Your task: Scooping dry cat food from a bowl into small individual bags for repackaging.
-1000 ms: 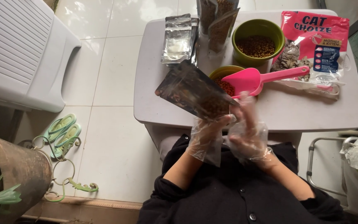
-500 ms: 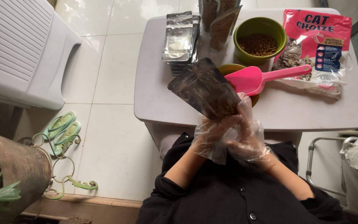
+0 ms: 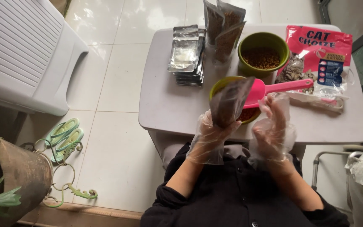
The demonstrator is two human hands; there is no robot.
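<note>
My left hand point(image 3: 211, 134), in a clear plastic glove, grips a see-through pouch point(image 3: 230, 103) with brown kibble in it, held upright over the near green bowl point(image 3: 219, 84). My right hand point(image 3: 274, 126), also gloved, hovers open just right of the pouch, fingers spread, below the handle of the pink scoop point(image 3: 274, 87). The scoop rests across the near bowl of kibble. A second green bowl point(image 3: 262, 52) full of kibble stands behind it.
The small grey table point(image 3: 169, 101) also carries a stack of silver pouches point(image 3: 185, 52), several filled pouches point(image 3: 225, 25) standing at the back, and a pink pet food bag point(image 3: 320, 54). A white plastic chair point(image 3: 26, 54), green sandals point(image 3: 66, 136) and a plant pot point(image 3: 17, 176) lie left.
The pouch has swung from tilted flat to upright over the near bowl. My right hand has let go of it and opened beside it.
</note>
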